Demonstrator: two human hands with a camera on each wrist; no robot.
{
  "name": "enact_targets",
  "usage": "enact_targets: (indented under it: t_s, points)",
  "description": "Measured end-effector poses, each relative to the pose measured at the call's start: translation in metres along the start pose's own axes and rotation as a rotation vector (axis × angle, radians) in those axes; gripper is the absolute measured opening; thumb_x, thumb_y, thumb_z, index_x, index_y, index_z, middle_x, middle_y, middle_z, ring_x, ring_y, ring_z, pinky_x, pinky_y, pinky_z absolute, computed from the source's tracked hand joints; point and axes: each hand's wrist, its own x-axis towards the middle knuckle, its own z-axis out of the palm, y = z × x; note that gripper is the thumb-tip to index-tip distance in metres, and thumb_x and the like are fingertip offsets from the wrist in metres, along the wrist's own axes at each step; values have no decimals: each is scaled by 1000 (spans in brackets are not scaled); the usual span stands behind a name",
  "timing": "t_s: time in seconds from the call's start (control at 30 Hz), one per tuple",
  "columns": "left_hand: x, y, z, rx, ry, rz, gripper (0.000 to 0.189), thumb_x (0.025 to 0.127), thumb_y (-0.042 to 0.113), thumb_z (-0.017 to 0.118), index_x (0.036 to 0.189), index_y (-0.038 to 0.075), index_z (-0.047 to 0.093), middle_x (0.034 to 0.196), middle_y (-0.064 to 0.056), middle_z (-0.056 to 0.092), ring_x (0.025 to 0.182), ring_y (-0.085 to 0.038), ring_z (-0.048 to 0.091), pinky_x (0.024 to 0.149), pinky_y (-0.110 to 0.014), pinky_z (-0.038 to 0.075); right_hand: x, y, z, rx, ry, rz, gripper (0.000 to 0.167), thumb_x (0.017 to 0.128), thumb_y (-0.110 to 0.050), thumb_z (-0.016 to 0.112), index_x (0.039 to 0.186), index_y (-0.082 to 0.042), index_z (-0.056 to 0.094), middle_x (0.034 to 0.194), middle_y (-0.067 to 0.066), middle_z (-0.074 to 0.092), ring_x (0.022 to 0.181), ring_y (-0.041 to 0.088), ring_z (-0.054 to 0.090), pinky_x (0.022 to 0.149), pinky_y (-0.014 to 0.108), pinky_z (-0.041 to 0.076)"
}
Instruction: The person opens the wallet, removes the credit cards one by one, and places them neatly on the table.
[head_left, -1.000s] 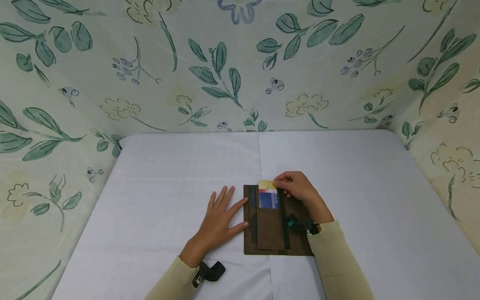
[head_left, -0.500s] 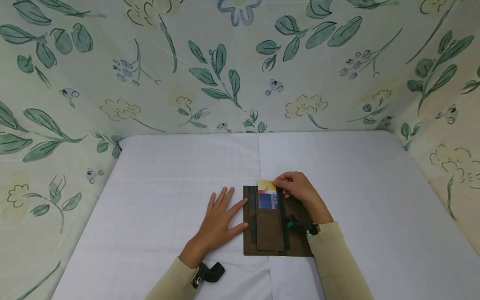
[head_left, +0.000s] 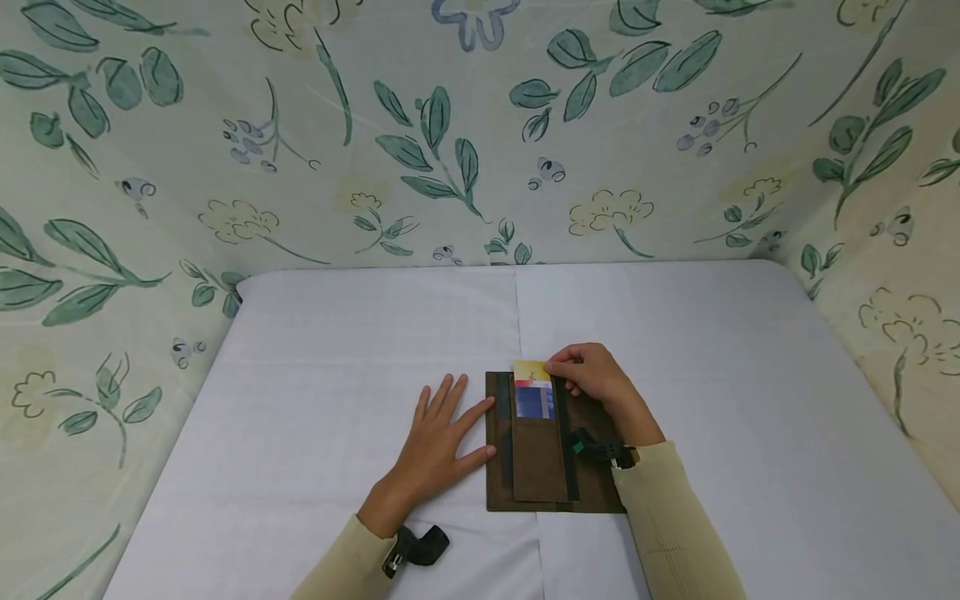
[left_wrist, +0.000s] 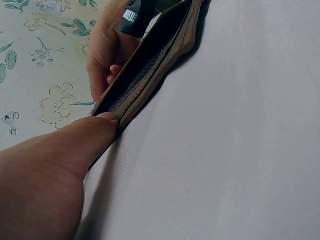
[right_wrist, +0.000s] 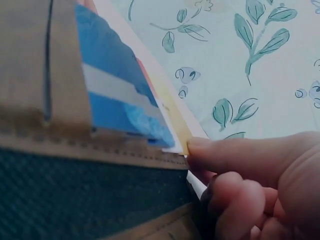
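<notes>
A brown leather wallet lies spread on the white cloth in the head view, with dark green lining showing. In its card slots sits a blue card, and a yellow card sticks up behind it at the top. My right hand pinches the yellow card's upper right corner between thumb and finger; the right wrist view shows this pinch on the yellow card up close. My left hand rests flat with spread fingers, its thumb and index fingertip touching the wallet's left edge.
A white cloth covers the table, creased along a line in the middle. Leaf-and-flower patterned fabric hangs behind and at both sides. Each wrist carries a small black camera on a strap.
</notes>
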Motion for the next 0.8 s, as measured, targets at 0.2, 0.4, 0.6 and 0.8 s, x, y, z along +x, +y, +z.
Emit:
enact_targets:
  t_s: [0.2, 0.4, 0.6, 0.8]
  points:
    - [0, 0, 0, -1, -8, -7, 65, 91, 61, 51, 146, 30, 43, 159, -12, 21, 147, -34, 12, 114, -57, 6, -1, 0, 4, 15, 41, 19, 26, 88, -23, 70, 99, 0, 69, 72, 4, 59, 58, 14, 52, 51, 25, 47]
    - [0, 0, 1, -3, -7, -8, 65, 91, 61, 52, 147, 30, 42, 159, -12, 21, 147, -33, 12, 114, -57, 6, -2, -1, 6, 30, 76, 8, 24, 89, -22, 69, 99, 0, 70, 70, 3, 58, 56, 14, 51, 50, 25, 46]
    - [0, -1, 0, 0, -9, -5, 65, 91, 61, 51, 147, 30, 42, 159, -12, 21, 147, -34, 12, 114, -57, 6, -1, 0, 3, 19, 53, 11, 29, 88, -25, 71, 100, 1, 69, 72, 4, 61, 56, 13, 55, 52, 25, 50]
    - [0, 0, 0, -12, -2, -1, 64, 91, 60, 53, 147, 29, 43, 159, -13, 21, 147, -34, 12, 114, -58, 6, 1, 2, -1, 10, -9, -8, 34, 85, -27, 74, 101, 2, 68, 74, 6, 62, 57, 14, 56, 53, 26, 52]
